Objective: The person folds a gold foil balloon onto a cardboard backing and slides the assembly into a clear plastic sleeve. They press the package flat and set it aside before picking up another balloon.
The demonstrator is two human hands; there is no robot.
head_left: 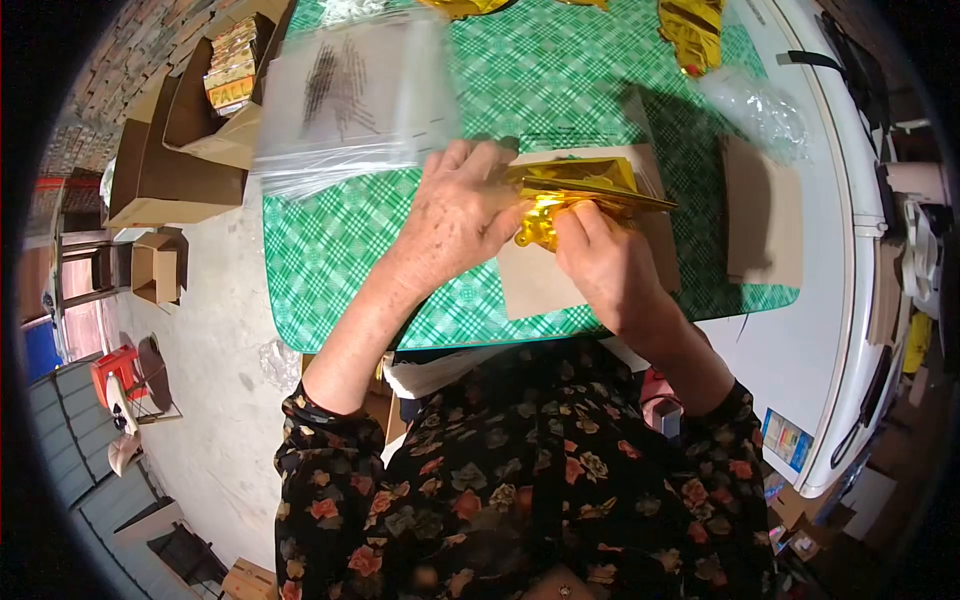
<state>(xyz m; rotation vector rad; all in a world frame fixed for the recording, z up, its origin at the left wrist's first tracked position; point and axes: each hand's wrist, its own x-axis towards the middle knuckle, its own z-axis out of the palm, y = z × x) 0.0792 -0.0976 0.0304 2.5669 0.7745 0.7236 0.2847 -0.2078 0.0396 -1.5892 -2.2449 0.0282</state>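
Clearly, crumpled gold foil (585, 178) sits between the two hands, over brown card (540, 285) on the tabletop (540, 70): the left hand (455, 210) grips its left end, the right hand (610, 262) pinches its near edge. Print on the plastic bags (425, 85) is blurred; lettering on boxed orange packets (231, 65) is too small to read surely.

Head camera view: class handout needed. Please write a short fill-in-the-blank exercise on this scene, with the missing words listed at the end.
1. The left hand and right hand are at shiny foil coloured ____.
2. The tablecloth has a white pattern on ____.
3. The stack of clear bags lies toward the person's ____ side.
4. The dark sleeves are printed with ____.
Missing words: gold; green; left; flowers.
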